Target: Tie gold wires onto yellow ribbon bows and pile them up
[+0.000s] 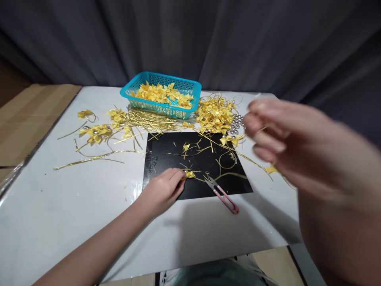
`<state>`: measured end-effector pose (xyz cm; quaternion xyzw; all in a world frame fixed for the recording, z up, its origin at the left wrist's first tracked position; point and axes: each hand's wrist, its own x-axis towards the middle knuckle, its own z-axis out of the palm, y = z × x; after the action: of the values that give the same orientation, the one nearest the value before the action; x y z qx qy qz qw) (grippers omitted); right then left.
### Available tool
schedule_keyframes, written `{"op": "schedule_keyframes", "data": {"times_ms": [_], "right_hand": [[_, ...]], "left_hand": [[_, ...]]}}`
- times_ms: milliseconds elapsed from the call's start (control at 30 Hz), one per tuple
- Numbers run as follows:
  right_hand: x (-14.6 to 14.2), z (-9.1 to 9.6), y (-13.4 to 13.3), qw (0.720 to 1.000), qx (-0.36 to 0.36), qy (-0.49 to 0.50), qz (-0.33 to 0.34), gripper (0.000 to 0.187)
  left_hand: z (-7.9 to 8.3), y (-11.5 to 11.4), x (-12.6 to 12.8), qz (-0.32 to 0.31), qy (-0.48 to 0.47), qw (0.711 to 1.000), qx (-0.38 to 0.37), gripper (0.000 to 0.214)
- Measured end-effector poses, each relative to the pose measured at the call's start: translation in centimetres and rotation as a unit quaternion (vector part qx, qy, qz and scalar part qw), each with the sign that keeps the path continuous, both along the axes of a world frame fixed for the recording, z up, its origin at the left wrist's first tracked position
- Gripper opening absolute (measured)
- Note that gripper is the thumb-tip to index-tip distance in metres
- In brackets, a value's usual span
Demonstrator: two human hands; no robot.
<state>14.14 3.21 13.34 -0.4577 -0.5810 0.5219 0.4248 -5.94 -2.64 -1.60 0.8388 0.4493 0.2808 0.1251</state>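
Note:
My left hand [163, 188] rests on the near edge of a black mat [166, 153], its fingertips pinched on a small yellow ribbon bow [189, 174]. My right hand [285, 139] is raised close to the camera and blurred, fingers curled together around a thin gold wire [256, 131] that trails down to the mat. Pink thread snips [224, 195] lie on the mat's front right corner, just right of my left hand. Bits of gold wire and small bows are scattered over the mat.
A turquoise basket [162, 108] of yellow bows stands at the back. A heap of bows [214, 113] and silver beads [236, 123] lie to its right, gold wires [149, 121] and more bows [97, 132] to the left. Cardboard [26, 115] borders the white table [59, 206].

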Motion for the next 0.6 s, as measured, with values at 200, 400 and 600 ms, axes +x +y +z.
{"op": "schedule_keyframes", "data": {"times_ms": [200,400,600], "right_hand": [[-1.3,-7.7,0.3,0.992,-0.044,-0.104,0.058,0.016],[-1.9,-10.5,-0.2,0.98,0.031,-0.188,0.064,0.021],[-0.2,-7.3,1.3,0.995,0.031,-0.09,0.002,0.014]], "left_hand": [[0.4,0.0,0.0,0.036,-0.077,0.994,-0.067,0.012],[0.7,0.1,0.4,0.078,-0.202,0.964,-0.153,0.007],[0.7,0.6,0.1,0.103,-0.285,0.92,-0.25,0.008]]}}
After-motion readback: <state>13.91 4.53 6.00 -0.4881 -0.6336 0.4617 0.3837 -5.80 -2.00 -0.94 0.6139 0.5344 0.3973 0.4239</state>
